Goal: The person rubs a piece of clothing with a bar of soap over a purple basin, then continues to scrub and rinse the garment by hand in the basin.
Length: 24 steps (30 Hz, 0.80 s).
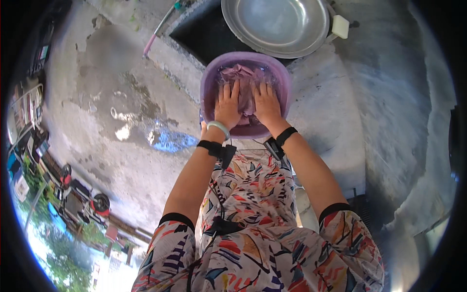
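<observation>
A purple plastic basin (206,78) holds water and a pinkish cloth (242,72), which is bunched up and partly underwater. My left hand (227,104), with a pale bangle at the wrist, reaches over the near rim and lies on the cloth's left side. Beside it, my right hand (267,103) rests on the right side of the cloth. Both hands have their fingers stretched forward and slightly apart, pressing down on the wet fabric. The fingertips are partly lost in the water. Black straps with small devices circle both wrists.
Beyond the basin, a large metal bowl (277,27) sits over a dark recess (197,36). A pale block (340,27) stands by the bowl's right edge. A pink-ended stick (152,43) lies at upper left. Water (170,140) wets the concrete; a scooter (87,199) stands far left.
</observation>
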Available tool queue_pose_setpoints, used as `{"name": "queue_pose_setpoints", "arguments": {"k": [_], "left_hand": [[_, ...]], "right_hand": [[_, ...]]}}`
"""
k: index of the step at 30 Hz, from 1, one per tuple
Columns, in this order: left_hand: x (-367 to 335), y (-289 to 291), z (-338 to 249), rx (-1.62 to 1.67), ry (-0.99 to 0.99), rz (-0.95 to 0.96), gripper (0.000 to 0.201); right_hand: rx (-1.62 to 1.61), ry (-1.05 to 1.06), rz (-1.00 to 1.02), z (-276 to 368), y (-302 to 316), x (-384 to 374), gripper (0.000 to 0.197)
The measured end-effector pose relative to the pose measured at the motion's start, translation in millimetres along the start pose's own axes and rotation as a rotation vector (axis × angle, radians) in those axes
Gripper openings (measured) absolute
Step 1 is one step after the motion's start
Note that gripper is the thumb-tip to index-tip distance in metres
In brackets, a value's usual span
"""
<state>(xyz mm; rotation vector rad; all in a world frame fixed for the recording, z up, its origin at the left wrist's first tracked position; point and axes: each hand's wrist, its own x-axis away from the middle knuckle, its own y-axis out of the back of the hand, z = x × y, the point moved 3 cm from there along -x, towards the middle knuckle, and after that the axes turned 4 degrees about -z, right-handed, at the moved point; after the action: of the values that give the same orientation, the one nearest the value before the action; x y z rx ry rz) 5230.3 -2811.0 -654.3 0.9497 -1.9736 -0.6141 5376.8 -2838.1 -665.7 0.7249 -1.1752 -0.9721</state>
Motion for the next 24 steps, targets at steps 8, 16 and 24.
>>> {"name": "queue_pose_setpoints", "arguments": {"k": [8, 16, 24], "left_hand": [[-14.5, -43.1, 2.1, -0.183, 0.144, -0.062, 0.092], [-29.5, 6.3, 3.6, 0.377, 0.064, -0.554, 0.059], [-59.6, 1.1, -0.4, 0.242, 0.234, -0.441, 0.026]], "right_hand": [[0.094, 0.072, -0.137, -1.4, -20.2, -11.8, 0.077], [-0.372, 0.026, -0.337, -28.9, 24.1, -12.5, 0.064], [-0.676, -0.358, -0.246, -36.9, -20.8, -47.3, 0.041]]}}
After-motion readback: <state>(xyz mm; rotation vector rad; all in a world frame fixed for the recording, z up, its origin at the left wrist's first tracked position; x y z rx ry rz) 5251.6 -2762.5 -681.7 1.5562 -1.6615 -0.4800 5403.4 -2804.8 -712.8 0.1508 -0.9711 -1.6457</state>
